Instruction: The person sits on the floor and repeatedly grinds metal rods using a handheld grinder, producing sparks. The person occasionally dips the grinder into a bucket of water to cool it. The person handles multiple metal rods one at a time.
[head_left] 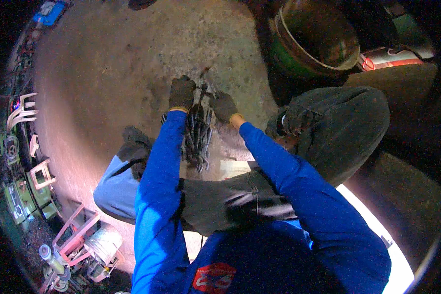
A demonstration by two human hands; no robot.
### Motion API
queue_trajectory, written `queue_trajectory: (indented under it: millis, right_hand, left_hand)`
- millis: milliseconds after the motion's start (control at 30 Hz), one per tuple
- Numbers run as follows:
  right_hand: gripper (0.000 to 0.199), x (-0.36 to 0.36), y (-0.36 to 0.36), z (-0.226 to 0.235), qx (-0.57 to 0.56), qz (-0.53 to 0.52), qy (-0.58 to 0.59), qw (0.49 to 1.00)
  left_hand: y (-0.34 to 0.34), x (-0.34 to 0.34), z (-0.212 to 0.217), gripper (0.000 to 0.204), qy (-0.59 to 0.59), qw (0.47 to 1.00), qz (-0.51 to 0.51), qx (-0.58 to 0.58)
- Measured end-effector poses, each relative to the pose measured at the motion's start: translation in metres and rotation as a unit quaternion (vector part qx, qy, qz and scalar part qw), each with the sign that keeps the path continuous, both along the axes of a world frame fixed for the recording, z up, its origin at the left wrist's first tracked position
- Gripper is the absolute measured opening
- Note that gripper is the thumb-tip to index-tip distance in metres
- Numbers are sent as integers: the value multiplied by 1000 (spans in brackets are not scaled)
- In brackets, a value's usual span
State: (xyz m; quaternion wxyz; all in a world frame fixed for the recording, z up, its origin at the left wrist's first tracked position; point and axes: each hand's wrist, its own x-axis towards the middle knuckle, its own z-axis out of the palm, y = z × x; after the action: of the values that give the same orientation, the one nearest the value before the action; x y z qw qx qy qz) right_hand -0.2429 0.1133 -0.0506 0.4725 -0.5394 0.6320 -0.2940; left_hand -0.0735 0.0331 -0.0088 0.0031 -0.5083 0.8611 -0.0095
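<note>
My left hand (182, 93), in a dark work glove, is closed just above a heap of dark metal rods (197, 134). Opposite it, my right hand (224, 107), gloved too, has its fingers curled in toward the left one. A short dark metal piece (204, 89) spans the gap between the two hands, and both appear to grip it; its exact kind is too small to tell. Some of the heaped rods look hooked or bent at the near end. Beyond the hands lies a small brownish bit (205, 71) on the concrete floor (117, 63).
At the upper right stands a large round metal drum (284, 34). My bent legs (343, 122) frame the heap, with a pale flat piece (235, 168) near it. Plastic chairs (24, 112), green machinery (22, 201) and a reddish frame beside a whitish bucket (103, 245) line the left side.
</note>
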Motion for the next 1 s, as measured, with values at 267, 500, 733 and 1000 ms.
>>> queue_trajectory:
  millis: [267,500,733,1000]
  right_hand:
    - [33,5,3,-8,95,0,-50,994]
    - [40,12,6,-22,-35,-54,-48,997]
    - [43,9,19,-10,-46,-51,45,997]
    - [43,17,16,15,-6,-76,27,997]
  left_hand:
    - [7,13,-4,19,30,999,13,11]
    - [5,5,9,20,14,999,39,31]
    - [5,-1,16,20,12,997,58,54]
    - [8,11,8,15,55,996,50,56]
